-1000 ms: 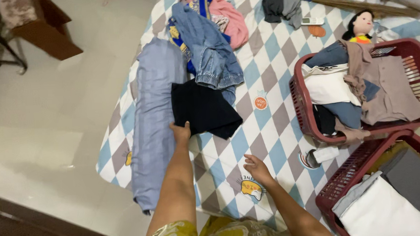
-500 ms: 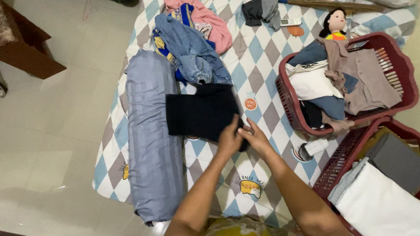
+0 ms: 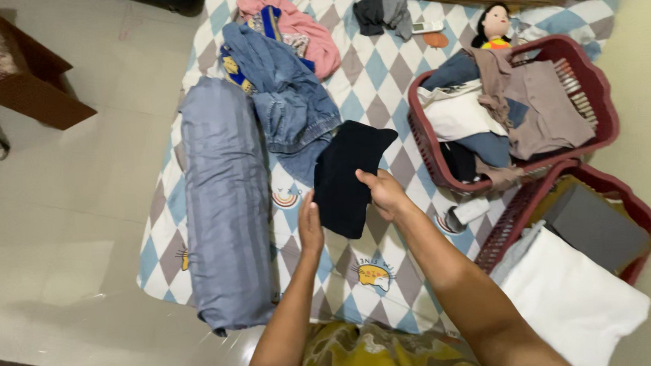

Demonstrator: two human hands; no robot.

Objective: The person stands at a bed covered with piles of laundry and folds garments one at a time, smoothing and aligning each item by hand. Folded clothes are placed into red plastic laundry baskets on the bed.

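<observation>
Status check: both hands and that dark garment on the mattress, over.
Right hand grips the dark garment, lifting it. Left hand open, flat against its lower edge. Jeans and bolster alongside, not blocking.

Bolster (image 3: 226,203) lies left of garment (image 3: 347,176), baskets (image 3: 596,102) right

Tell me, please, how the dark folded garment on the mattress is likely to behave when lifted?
The dark garment will probably flop: its far end already lies rumpled. It looks light, since the right hand pinches just one edge. The folds may slip open unless the left hand supports them.
</observation>
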